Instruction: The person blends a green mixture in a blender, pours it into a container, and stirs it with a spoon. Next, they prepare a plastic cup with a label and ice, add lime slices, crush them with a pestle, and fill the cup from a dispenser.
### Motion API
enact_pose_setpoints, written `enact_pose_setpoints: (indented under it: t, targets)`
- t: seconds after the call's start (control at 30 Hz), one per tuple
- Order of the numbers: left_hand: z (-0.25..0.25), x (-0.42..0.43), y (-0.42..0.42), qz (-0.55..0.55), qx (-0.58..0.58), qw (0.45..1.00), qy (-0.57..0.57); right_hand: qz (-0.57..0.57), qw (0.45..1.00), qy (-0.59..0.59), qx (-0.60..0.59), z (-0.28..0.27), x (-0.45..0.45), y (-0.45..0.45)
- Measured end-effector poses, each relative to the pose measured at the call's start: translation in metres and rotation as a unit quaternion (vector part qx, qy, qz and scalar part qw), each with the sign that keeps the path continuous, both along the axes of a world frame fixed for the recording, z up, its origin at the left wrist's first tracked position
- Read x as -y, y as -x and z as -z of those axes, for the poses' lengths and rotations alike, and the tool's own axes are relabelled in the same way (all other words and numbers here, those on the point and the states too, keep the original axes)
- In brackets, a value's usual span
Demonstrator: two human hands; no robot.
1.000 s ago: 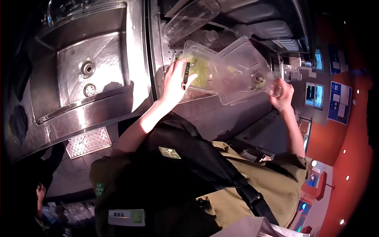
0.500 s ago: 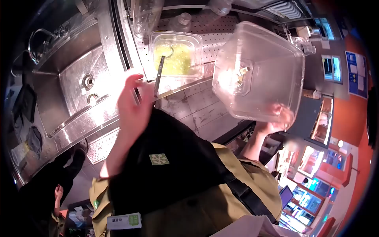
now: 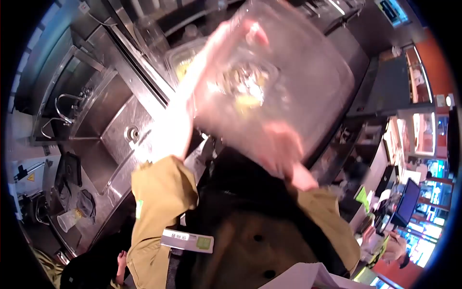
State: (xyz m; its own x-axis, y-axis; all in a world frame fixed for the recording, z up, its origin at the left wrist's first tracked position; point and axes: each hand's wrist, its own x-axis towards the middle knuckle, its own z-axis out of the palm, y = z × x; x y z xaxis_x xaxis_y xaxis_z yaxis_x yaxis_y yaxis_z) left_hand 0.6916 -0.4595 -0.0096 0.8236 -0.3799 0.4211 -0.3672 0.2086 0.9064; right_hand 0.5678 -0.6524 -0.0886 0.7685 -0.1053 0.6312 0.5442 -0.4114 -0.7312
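A large clear plastic container [image 3: 313, 86] is tilted in front of me, smeared by motion. My left hand [image 3: 236, 38] reaches across its left side, with fingers bent at the far edge. At its near side my right hand [image 3: 284, 147] grips it, fingers blurred and partly seen through the plastic. Several pale yellow-green bits [image 3: 248, 91] show at the container's bottom; their kind is too blurred to tell. Behind my left forearm stands a smaller clear tub [image 3: 171, 60] with yellow-green contents, mostly covered from view.
On the left lies a steel sink [image 3: 113, 139] with a curved tap [image 3: 62, 106]. A plastic cup [image 3: 70, 219] rests beyond the sink's end. Another person's hand [image 3: 121, 260] shows at the lower left. A monitor [image 3: 406, 202] stands on the right-hand counter.
The big container has swung left and nearer to the small tub. My left hand has risen from beside the tub to the container's far edge. The view has turned.
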Motion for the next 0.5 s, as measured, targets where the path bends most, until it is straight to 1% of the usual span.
enact_pose_setpoints:
  t: [0.07, 0.17, 0.3, 0.4, 0.43, 0.5]
  targets:
    - [0.005, 0.003, 0.023, 0.013, -0.010, 1.000, -0.025, 0.004, 1.000, 0.015, -0.015, -0.007, 0.006, 0.006]
    - [0.002, 0.014, 0.039, 0.007, 0.009, 0.999, -0.049, 0.010, 1.000, 0.015, 0.002, -0.015, 0.021, 0.055]
    - [0.019, 0.030, 0.030, -0.012, 0.018, 0.998, -0.057, 0.007, 0.999, 0.047, -0.020, -0.013, 0.026, 0.004]
    - [0.024, 0.045, 0.020, -0.056, 0.042, 0.996, -0.051, -0.003, 0.999, 0.052, -0.001, -0.021, 0.042, 0.035]
    - [0.028, 0.052, 0.012, -0.071, 0.048, 0.995, -0.044, -0.005, 0.998, 0.059, 0.003, -0.020, 0.047, 0.028]
    - [0.047, 0.068, -0.012, -0.110, 0.057, 0.992, -0.026, -0.015, 0.997, 0.079, -0.005, -0.014, 0.053, -0.014]
